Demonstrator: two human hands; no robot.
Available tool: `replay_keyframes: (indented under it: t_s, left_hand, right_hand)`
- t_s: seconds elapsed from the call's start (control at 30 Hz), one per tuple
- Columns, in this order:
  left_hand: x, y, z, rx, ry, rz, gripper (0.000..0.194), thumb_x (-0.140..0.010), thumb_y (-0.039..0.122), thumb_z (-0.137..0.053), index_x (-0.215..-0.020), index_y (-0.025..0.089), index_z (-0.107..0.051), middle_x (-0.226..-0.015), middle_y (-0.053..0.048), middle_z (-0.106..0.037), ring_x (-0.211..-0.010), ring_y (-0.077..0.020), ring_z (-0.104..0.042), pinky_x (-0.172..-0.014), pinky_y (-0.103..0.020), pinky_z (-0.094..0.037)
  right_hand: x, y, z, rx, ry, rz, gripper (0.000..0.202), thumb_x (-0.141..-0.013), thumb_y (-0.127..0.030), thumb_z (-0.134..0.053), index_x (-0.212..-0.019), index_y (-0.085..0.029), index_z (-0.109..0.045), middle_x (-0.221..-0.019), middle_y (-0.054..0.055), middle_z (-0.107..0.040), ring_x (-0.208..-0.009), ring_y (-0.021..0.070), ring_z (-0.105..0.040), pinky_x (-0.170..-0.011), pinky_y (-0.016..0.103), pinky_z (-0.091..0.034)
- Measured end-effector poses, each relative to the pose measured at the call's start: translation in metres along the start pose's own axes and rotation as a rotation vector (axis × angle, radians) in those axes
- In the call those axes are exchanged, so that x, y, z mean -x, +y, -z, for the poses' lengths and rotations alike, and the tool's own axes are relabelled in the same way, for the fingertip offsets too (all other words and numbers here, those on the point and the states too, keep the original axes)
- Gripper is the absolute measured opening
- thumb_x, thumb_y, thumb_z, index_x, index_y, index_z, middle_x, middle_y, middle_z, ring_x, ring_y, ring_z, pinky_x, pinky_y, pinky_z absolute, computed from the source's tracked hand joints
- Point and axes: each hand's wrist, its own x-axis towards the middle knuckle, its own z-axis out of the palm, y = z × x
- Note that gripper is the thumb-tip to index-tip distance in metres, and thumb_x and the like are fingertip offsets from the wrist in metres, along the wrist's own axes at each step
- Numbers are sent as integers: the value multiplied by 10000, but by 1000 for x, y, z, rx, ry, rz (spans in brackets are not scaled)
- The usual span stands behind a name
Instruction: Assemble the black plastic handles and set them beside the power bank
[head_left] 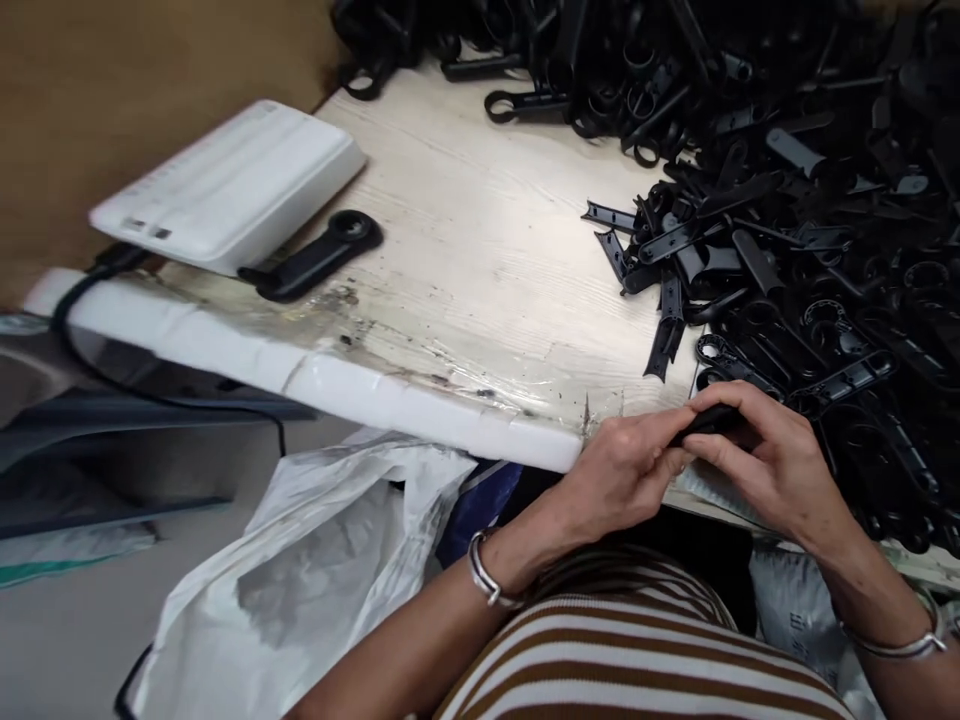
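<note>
Between my two hands, at the front edge of the table, is a black plastic part point(709, 422), mostly covered by my fingers. My left hand point(634, 465) pinches its near left end with thumb and forefinger. Curled around its other end is my right hand point(772, 460), thumb below and fingers above. Right beside my right hand lies a heap of black plastic handle parts point(765, 260), some with round ring ends, others short flat strips. One assembled-looking black handle piece point(322, 258) lies apart on the left of the table.
A white box-shaped device point(232, 180) with a black cable point(75, 330) sits at the table's left. White padding point(360, 385) lines the front edge of the pale wooden table point(480, 220). An open white plastic bag point(315, 560) hangs below, left of my lap.
</note>
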Motion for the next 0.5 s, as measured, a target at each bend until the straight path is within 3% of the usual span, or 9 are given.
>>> replay_keyframes:
  t_s: [0.13,0.23,0.3,0.4,0.5]
  left_hand:
    - [-1,3,-2,-36,118,-80,265,-872,95,-523,-1105,163,-628,-991,-63,-727,-870,-166,-685,-802,-277,-539]
    - [1,7,-4,-31,360,-132,309,-846,146,-629,-1152,192,-619,-1142,-83,-693,-1083,-203,-636,-931,-329,-514]
    - [2,11,-6,119,498,-80,468,-784,192,-724,-1230,206,-582,-1261,-103,-634,-1212,-238,-563,-976,-358,-494]
    - [2,20,-12,533,449,97,538,-753,258,-760,-1254,184,-577,-1274,-118,-627,-1180,-253,-589,-956,-356,-504]
    - [-2,32,-16,780,284,191,357,-811,318,-692,-1118,138,-665,-1140,-116,-693,-1061,-241,-646,-913,-339,-513]
  right_hand:
    - [8,-2,3,43,119,50,144,-859,-279,-674,-992,-239,-635,-971,27,-648,-891,180,-628,-780,283,-514]
    - [19,-3,3,-77,319,-105,166,-803,-298,-735,-936,-245,-651,-922,7,-658,-735,148,-640,-650,254,-530]
    - [25,-5,-1,-280,447,-239,208,-765,-313,-770,-914,-241,-644,-930,2,-660,-659,134,-649,-617,258,-554]
    - [27,-12,-15,-687,522,-319,266,-723,-334,-803,-889,-236,-620,-942,3,-672,-671,148,-682,-674,317,-604]
    - [27,-21,-31,-963,506,-345,274,-723,-378,-794,-871,-232,-615,-917,9,-695,-794,173,-698,-726,336,-609]
